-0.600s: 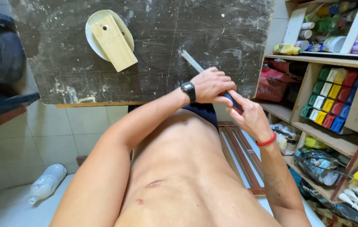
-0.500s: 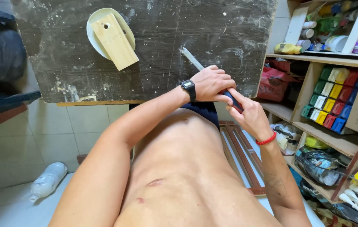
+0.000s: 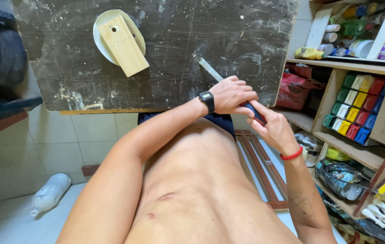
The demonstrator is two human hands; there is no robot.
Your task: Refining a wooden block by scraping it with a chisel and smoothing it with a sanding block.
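Barely any motion since the earlier frames: both hands stay locked on the file at the counter's (image 3: 66, 86) near edge, around 3 o'clock. Right hand (image 3: 274, 129) wraps the dark handle (image 3: 255, 111), left hand (image 3: 231, 96) presses down over the blade (image 3: 210, 70), probably to steady it. Farther out at 11 o'clock, wooden block (image 3: 123, 45) rests on a pale round disc (image 3: 102, 31), apart from the hands.

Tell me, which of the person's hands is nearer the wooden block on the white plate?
Left. The left hand lies on the table right of the wooden block; the right hand sits farther off, past the table's edge.
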